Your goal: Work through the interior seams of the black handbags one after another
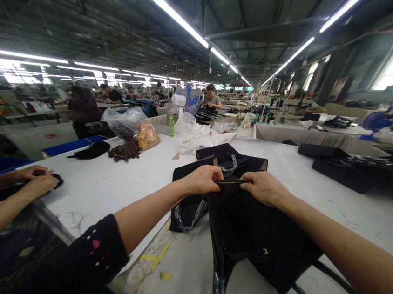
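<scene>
A black handbag point(254, 232) hangs over the near part of the white table, its edge between my two hands. My left hand point(205, 179) pinches one end of that edge, and my right hand point(262, 186) grips it a short way to the right. On the bag's front is a small gold-coloured fitting point(265, 252). Dark straps point(328, 292) trail at its lower right. Behind it lie more black bag pieces point(224, 152), one with a plastic-wrapped handle point(191, 219) beside my left wrist.
A co-worker's hands point(40, 182) work on dark material at the left. On the white table point(137, 178) lie brown strips point(125, 150), a yellow packet point(147, 135), white plastic bags point(194, 135) and a green bottle point(171, 126). Black bags point(341, 169) lie at the right.
</scene>
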The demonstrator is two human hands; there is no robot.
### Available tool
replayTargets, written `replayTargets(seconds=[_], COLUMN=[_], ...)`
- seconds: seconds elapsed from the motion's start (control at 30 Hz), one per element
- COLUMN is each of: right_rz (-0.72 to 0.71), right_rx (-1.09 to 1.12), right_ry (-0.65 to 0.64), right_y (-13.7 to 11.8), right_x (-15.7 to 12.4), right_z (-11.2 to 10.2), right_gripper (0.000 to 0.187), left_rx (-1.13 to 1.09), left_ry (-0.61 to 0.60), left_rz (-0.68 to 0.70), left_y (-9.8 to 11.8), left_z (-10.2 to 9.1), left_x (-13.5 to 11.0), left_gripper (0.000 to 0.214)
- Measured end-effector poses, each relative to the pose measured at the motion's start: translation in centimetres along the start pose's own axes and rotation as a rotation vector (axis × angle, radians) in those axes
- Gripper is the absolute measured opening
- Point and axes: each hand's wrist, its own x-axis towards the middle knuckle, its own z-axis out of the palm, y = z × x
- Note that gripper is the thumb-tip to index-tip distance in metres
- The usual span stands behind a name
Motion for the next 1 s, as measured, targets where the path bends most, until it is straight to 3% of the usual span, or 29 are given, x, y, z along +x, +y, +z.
replayTargets(seconds=[0.17,0.27,0.37,0.43,0.5,0.6,0.7,0.8,0.9,1.0], right_rz=[0.003,-0.016,-0.016,-0.007,0.011,0.041,0.041,0.047,0.037,0.036], right_rx=[-0.025,-0.047,-0.104,-0.137,-0.175,-0.207,-0.131,-0.089,-0.106,-0.127], right_ry=[0.005,0.018,0.014,0.005,0.005,-0.006,-0.011,0.016,0.000,-0.011], right_y=[0.0,0.0,0.0,0.1,0.4,0.9,1.2,1.0,0.5,0.1], right_x=[0.0,-0.3,-0.4,-0.4,-0.6,-1.5,-2.5,-2.7,-2.4,-2.2], right_z=[0.1,0.2,0.2,0.0,-0.2,-0.5,-0.4,-0.1,0.1,0.0], right_gripper=[0.019,0.021,0.021,0.020,0.019,0.017,0.017,0.018,0.018,0.018], left_rx=[-0.031,-0.198,-0.400,-0.454,-0.466,-0.451,-0.274,0.083,0.440,0.620], left_ry=[0.160,0.203,0.155,0.125,0.050,-0.166,-0.278,-0.221,-0.227,-0.164], left_rz=[-0.119,-0.268,-0.365,-0.348,-0.286,-0.206,-0.157,-0.154,-0.206,-0.163], left_y=[1.0,2.2,3.7,4.4,4.6,3.9,2.8,2.5,3.4,4.5], left_z=[0.5,1.6,3.2,3.6,3.3,1.6,-0.4,-1.6,-1.6,-0.5], left_x=[-1.4,-3.4,-5.7,-6.7,-7.1,-7.1,-6.4,-5.3,-4.2,-3.5], left_gripper=[0.040,0.057,0.062,0.055,0.049,0.053,0.051,0.042,0.049,0.062])
